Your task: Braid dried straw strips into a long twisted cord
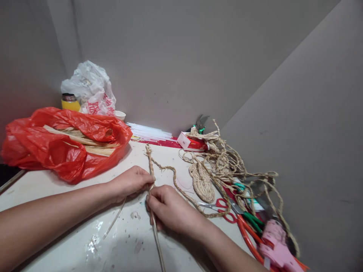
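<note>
A braided straw cord (151,166) lies on the white table, its knotted end pointing away from me. My left hand (134,182) pinches the cord near its lower end, and a thin strand hangs below that hand. Close beside it on the right, my right hand (166,206) is closed on a long straw strand (159,245) that runs down toward the table's near side. A thinner twisted rope (176,177) curves from the cord's top toward red-handled scissors (224,207). An oval woven straw piece (202,183) lies to the right.
A red plastic bag (68,151) with straw leaves stands left, a white bag (90,87) and yellow jar (70,102) behind it. White sticks (147,132) lie at the back. Tangled rope (227,162), orange-handled shears (246,234) and a pink glue gun (276,245) are on the right.
</note>
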Demonstrator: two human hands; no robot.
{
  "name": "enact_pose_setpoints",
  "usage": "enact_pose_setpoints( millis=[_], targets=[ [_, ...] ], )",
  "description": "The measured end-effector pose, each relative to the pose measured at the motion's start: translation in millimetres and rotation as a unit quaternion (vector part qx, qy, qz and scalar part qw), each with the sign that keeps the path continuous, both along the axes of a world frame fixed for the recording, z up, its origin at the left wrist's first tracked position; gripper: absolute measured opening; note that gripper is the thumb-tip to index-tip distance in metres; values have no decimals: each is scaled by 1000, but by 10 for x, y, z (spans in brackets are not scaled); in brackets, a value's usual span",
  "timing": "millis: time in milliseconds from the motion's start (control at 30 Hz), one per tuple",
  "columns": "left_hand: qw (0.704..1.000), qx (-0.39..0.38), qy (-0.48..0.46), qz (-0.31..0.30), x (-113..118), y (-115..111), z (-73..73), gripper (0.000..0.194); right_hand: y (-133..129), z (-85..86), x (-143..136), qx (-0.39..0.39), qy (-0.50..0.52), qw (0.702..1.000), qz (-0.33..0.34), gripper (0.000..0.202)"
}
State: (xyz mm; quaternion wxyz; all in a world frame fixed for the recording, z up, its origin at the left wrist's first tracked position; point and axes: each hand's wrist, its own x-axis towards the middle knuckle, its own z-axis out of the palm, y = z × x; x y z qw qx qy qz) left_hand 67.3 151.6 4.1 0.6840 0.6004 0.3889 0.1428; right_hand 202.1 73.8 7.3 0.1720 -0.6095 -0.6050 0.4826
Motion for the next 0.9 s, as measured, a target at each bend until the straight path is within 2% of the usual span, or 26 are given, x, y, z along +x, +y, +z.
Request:
enact_pose_setpoints(
  millis=[67,167,200,267,333,367,467,533,600,767,900],
  targets=[
    [1000,-6,-11,-4,-13,4,17,27,-22,78,42,27,-11,999,36,26],
    [999,-25,-32,-20,-40,28,44,24,-2,287,164,-4,24,995,94,29],
    [998,-36,-41,-27,-49,41,53,24,25,345,210,-3,35,996,78,31],
    [996,-56,-58,-45,-66,66,66,26,103,397,287,56,51,997,-23,33],
    [993,-68,-73,-58,-81,84,70,28,187,348,315,128,84,980,-126,29],
    [992,-70,-79,-64,-88,89,68,28,221,294,306,123,123,974,-145,28],
    [992,-56,-83,-80,-108,87,56,28,270,98,221,-5,257,963,-87,34],
    [993,-39,-74,-81,-118,79,54,28,268,2,171,-67,296,951,-59,35],
    [995,-24,-61,-74,-125,69,64,29,267,-43,162,-84,293,951,-60,36],
    [995,26,-13,-93,-118,39,85,22,309,-57,232,-65,196,977,-52,37],
    [994,87,17,-67,-106,16,37,25,333,-67,232,-56,170,983,-47,36]
  ],
)
